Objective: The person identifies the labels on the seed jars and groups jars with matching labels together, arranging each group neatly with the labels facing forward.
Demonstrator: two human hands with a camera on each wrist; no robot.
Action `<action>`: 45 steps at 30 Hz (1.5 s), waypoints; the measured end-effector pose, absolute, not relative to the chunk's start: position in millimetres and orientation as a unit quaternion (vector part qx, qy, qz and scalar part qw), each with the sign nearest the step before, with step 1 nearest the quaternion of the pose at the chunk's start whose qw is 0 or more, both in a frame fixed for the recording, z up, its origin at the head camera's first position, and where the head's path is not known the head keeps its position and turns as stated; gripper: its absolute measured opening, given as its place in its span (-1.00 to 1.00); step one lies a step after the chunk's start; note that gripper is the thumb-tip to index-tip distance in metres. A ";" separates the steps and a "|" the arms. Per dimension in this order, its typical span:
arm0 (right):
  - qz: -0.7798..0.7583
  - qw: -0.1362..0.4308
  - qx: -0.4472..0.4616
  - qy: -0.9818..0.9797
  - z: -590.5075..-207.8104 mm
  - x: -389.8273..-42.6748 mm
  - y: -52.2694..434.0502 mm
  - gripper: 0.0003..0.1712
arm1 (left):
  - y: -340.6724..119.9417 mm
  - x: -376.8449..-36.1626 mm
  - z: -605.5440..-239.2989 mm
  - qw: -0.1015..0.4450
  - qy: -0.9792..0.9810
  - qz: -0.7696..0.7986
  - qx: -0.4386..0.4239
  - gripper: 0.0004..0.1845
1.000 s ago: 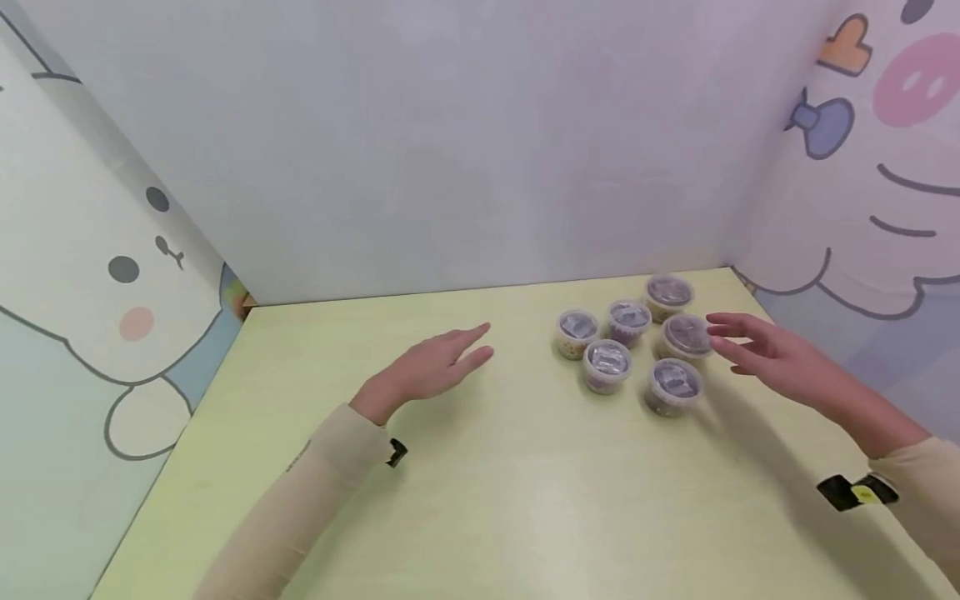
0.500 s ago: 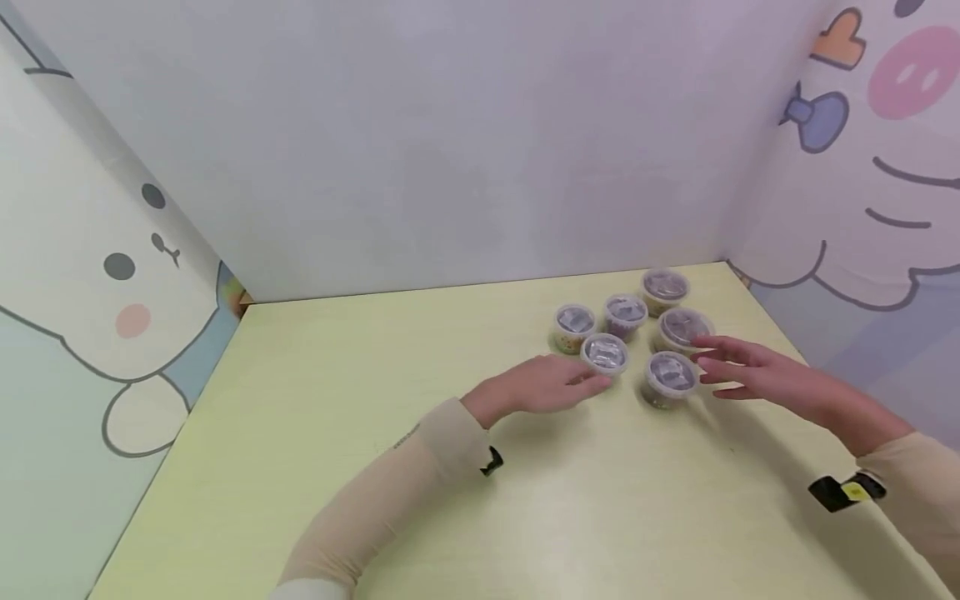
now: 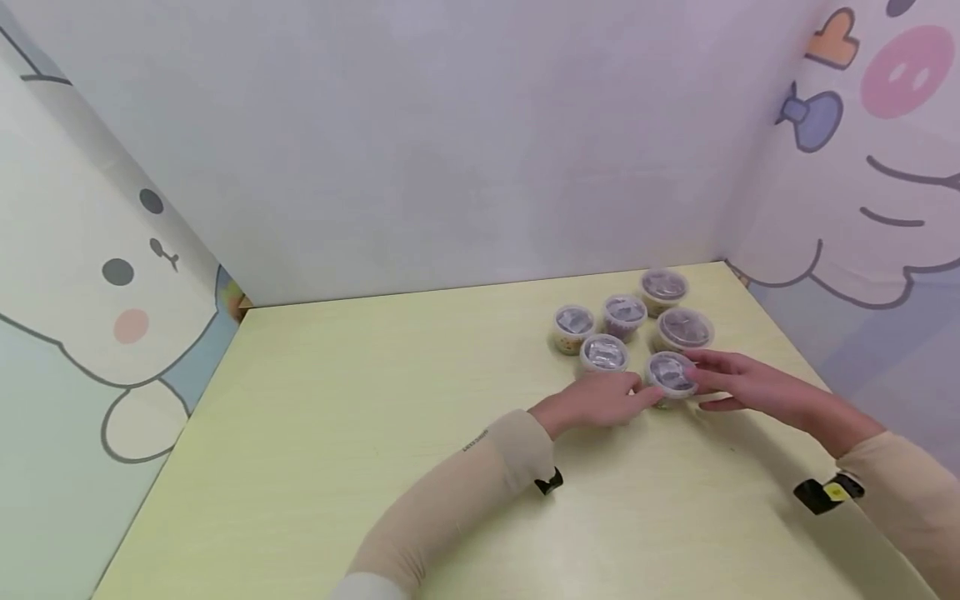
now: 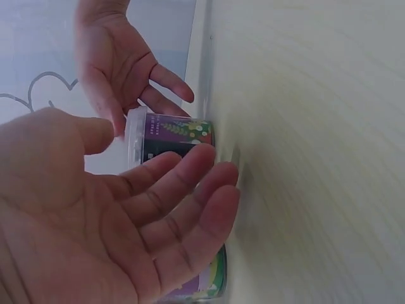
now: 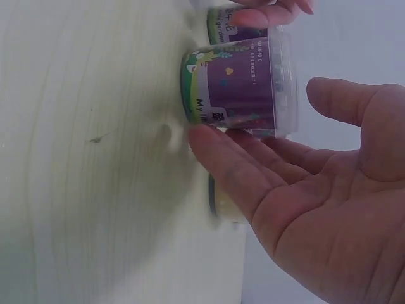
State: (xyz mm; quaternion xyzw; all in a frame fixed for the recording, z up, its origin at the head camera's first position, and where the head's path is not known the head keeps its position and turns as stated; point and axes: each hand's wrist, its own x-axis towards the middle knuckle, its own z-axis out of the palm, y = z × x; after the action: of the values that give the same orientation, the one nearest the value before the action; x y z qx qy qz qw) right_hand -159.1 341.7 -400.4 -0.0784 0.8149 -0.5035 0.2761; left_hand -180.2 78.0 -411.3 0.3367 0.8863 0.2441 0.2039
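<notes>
Several small round tubs with clear lids stand upright in a cluster at the table's right. The nearest tub [image 3: 670, 371] sits between my two hands; its purple label with plant drawings shows in the right wrist view. On its left side is my left hand [image 3: 602, 400], fingers loosely bent and thumb at the rim. My right hand [image 3: 742, 382] reaches from the other side; in the right wrist view its fingertips are right at the tub's wall and the thumb stands apart from the lid. Another tub [image 3: 604, 353] is just behind my left hand, partly hidden by it.
Behind the nearest tub stand a wider tub [image 3: 684, 327], a far tub [image 3: 664, 285], a purple-sided tub [image 3: 624, 315] and a speckled tub [image 3: 574, 327]. The pale yellow table [image 3: 360, 400] meets a plain back wall [image 3: 450, 150] and cartoon-printed side panels.
My left hand has moved right across the table, past the left tubs, to the nearest tub. My right hand has come slightly lower and left, to the same tub. The tubs keep their places.
</notes>
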 end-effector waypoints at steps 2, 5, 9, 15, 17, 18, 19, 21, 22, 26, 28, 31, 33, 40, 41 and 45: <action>-0.507 0.279 -0.079 0.811 -401.9 -160.3 341.0 -0.14 | 82.1 -180.3 -412.2 0.201 0.889 0.248 0.327 -0.51; -0.512 0.285 -0.081 0.806 -404.2 -161.9 339.1 -0.14 | 85.1 -180.8 -414.0 0.195 0.891 0.255 0.322 -0.52; -0.520 0.291 -0.082 0.799 -405.9 -163.0 336.4 -0.15 | 87.1 -181.0 -416.5 0.194 0.886 0.270 0.322 -0.48; -0.521 0.293 -0.081 0.798 -404.9 -162.7 335.4 -0.17 | 89.1 -180.7 -418.5 0.191 0.882 0.277 0.330 -0.46; -0.521 0.292 -0.082 0.798 -404.4 -162.8 335.2 -0.17 | 89.5 -181.0 -418.5 0.192 0.882 0.277 0.329 -0.46; -0.520 0.293 -0.083 0.798 -404.1 -162.7 335.0 -0.17 | 89.6 -181.1 -418.3 0.193 0.882 0.276 0.329 -0.46; -0.520 0.293 -0.083 0.798 -403.7 -162.7 334.8 -0.17 | 89.6 -181.4 -418.2 0.195 0.883 0.274 0.328 -0.46; -0.519 0.295 -0.084 0.798 -403.0 -162.8 334.1 -0.17 | 89.9 -183.6 -419.9 0.196 0.884 0.270 0.328 -0.45; -0.517 0.297 -0.085 0.798 -402.2 -162.6 333.6 -0.17 | 89.5 -183.8 -419.6 0.196 0.884 0.269 0.329 -0.44; -0.501 0.303 -0.099 0.805 -395.2 -161.7 332.2 -0.16 | 86.8 -183.0 -417.3 0.188 0.886 0.261 0.335 -0.44; -0.491 0.306 -0.109 0.808 -390.0 -161.2 331.9 -0.16 | 84.2 -180.9 -412.8 0.186 0.884 0.260 0.340 -0.44; -0.479 0.310 -0.122 0.812 -383.2 -161.5 331.2 -0.16 | 80.4 -181.4 -409.1 0.197 0.879 0.270 0.341 -0.45; -0.473 0.312 -0.124 0.815 -379.3 -161.5 330.4 -0.17 | 77.1 -181.6 -405.9 0.206 0.873 0.283 0.339 -0.46; -0.447 0.320 -0.132 0.825 -356.6 -154.9 324.5 -0.12 | 61.0 -183.8 -390.2 0.192 0.856 0.312 0.363 -0.46; -0.439 0.320 -0.134 0.829 -352.3 -153.8 322.7 -0.11 | 57.9 -184.3 -387.3 0.187 0.855 0.315 0.367 -0.46; -0.413 0.304 -0.148 0.846 -336.9 -153.5 312.1 -0.11 | 43.8 -186.8 -374.6 0.160 0.849 0.333 0.378 -0.49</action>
State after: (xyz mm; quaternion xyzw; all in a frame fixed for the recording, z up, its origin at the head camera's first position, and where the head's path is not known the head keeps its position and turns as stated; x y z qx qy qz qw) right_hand -153.5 312.1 -336.9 -0.1478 0.8456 -0.4128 0.3044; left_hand -186.8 43.8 -374.6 0.3781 0.8489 0.3330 0.1596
